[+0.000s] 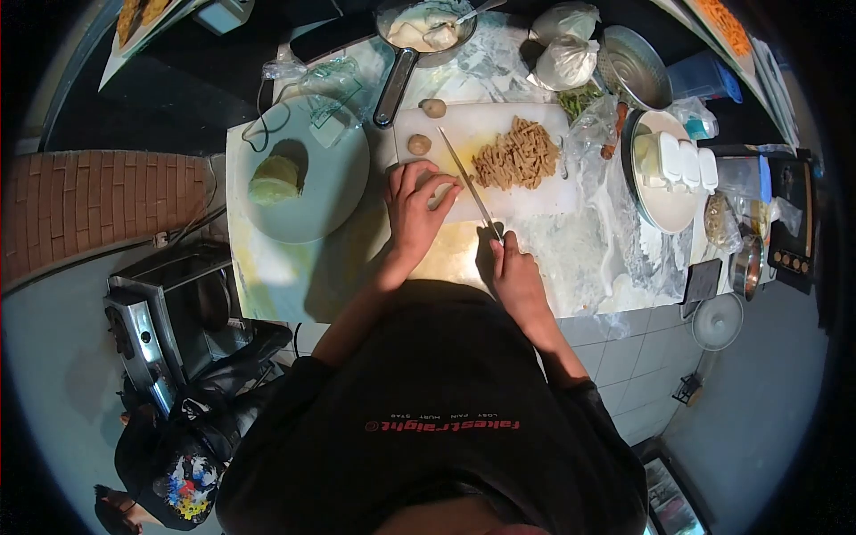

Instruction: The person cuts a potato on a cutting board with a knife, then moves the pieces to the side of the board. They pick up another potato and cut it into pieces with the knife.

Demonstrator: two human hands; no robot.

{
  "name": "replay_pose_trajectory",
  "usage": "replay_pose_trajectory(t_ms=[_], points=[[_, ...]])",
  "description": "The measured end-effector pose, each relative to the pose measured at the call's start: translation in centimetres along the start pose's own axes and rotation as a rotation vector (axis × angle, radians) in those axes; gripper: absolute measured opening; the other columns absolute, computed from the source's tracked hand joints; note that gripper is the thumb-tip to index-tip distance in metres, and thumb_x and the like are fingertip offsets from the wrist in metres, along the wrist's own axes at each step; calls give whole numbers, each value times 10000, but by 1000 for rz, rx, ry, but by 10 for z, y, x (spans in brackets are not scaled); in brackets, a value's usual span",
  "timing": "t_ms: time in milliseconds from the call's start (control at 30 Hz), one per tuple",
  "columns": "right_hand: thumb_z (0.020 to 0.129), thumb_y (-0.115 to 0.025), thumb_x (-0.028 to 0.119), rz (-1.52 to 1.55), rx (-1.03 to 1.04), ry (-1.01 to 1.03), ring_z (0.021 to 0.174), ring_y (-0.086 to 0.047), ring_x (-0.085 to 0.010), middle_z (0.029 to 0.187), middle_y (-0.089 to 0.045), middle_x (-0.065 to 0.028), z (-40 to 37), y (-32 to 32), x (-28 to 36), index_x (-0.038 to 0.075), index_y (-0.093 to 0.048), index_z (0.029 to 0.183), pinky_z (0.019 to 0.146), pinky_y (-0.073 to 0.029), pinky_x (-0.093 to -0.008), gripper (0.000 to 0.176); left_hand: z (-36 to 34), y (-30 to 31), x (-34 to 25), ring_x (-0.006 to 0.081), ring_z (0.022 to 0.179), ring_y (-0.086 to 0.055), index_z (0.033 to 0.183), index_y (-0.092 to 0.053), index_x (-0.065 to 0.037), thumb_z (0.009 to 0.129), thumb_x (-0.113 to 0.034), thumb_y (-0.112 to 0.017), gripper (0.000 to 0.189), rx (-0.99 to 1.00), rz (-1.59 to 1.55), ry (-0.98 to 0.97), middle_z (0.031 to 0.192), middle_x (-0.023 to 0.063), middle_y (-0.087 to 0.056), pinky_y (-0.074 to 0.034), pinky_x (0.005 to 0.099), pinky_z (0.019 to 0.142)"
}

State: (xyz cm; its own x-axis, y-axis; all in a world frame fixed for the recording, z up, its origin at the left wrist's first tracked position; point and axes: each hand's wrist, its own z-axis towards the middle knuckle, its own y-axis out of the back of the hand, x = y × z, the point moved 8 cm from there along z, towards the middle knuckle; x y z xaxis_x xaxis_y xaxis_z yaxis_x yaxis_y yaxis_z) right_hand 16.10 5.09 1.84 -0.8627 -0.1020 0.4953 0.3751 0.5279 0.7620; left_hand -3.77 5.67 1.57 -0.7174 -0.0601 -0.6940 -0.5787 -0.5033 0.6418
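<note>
On the white cutting board point(499, 207) my left hand point(415, 209) has its fingers bent round a small pale piece point(440, 198) near the board's lower left. My right hand point(519, 275) grips the handle of a knife point(471, 183), whose blade slants up and left across the board, close to the left fingertips. Right of the blade lies a heap of brown sliced strips point(519, 156). Two small round brown pieces, one point(419, 144) above my left hand and another point(434, 108) at the board's top edge, lie apart from the heap.
A large pale plate point(334, 201) with a cabbage piece point(275, 181) stands left. Behind are a pan point(428, 45) with its handle toward me, flour bags point(567, 62) and a metal bowl point(635, 69). White containers point(682, 162) sit on a plate at right. A person point(178, 446) is at lower left.
</note>
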Motion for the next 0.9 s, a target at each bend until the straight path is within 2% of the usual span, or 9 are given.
replay_pose_trajectory(t_ms=[100, 233, 333, 400, 467, 667, 900], points=[[1089, -388, 335, 14, 26, -11, 718, -632, -541, 775, -655, -326, 1, -2, 0, -16, -467, 1112, 601, -510, -610, 360, 3, 4, -6, 243, 1058, -544, 904, -772, -179, 749, -184, -835, 168, -22, 26, -45, 1071, -10, -596, -431, 407, 912], [1087, -392, 325, 46, 15, 17, 719, -629, -545, 779, -652, -331, 0, -5, 1, -20, -471, 1120, 601, -509, -609, 355, 2, 2, -4, 249, 1061, -546, 909, -772, -176, 750, -181, -835, 171, -14, 30, -38, 1071, -5, -597, -432, 410, 913], [1085, -399, 316, 38, 27, 3, 724, -632, -546, 773, -653, -327, 1, -3, 5, -21, -473, 1129, 600, -512, -607, 348, 1, 0, 0, 237, 1116, -515, 910, -762, -215, 780, -237, -812, 141, 11, 4, -2, 1096, -42, -577, -398, 440, 961], [1084, -403, 312, 19, 42, -25, 725, -634, -546, 770, -656, -322, 1, -6, 4, -21, -474, 1130, 599, -515, -604, 344, 3, 3, -5, 256, 1058, -546, 897, -773, -163, 743, -166, -838, 167, -20, 1, -37, 1074, -1, -602, -431, 413, 918], [1078, -421, 306, -30, -37, 14, 693, -651, -524, 748, -662, -304, 0, -7, 4, -19, -479, 1140, 572, -526, -586, 336, 4, 4, -6, 255, 1058, -546, 894, -773, -159, 742, -163, -838, 164, -18, 6, -35, 1072, -1, -605, -430, 412, 917], [1059, -469, 315, -113, -43, -22, 614, -670, -466, 664, -654, -267, 4, -19, 3, -12, -488, 1167, 515, -541, -540, 345, 3, 2, -2, 252, 1055, -545, 884, -770, -141, 741, -152, -836, 158, -11, 16, -41, 1069, -5, -613, -423, 406, 918], [1062, -457, 327, -138, -119, 40, 623, -671, -468, 653, -655, -263, 16, -18, 10, 2, -494, 1169, 529, -545, -542, 343, 2, -1, 0, 236, 1074, -531, 871, -770, -147, 741, -161, -834, 145, 1, -2, -49, 1081, -20, -617, -400, 407, 932]])
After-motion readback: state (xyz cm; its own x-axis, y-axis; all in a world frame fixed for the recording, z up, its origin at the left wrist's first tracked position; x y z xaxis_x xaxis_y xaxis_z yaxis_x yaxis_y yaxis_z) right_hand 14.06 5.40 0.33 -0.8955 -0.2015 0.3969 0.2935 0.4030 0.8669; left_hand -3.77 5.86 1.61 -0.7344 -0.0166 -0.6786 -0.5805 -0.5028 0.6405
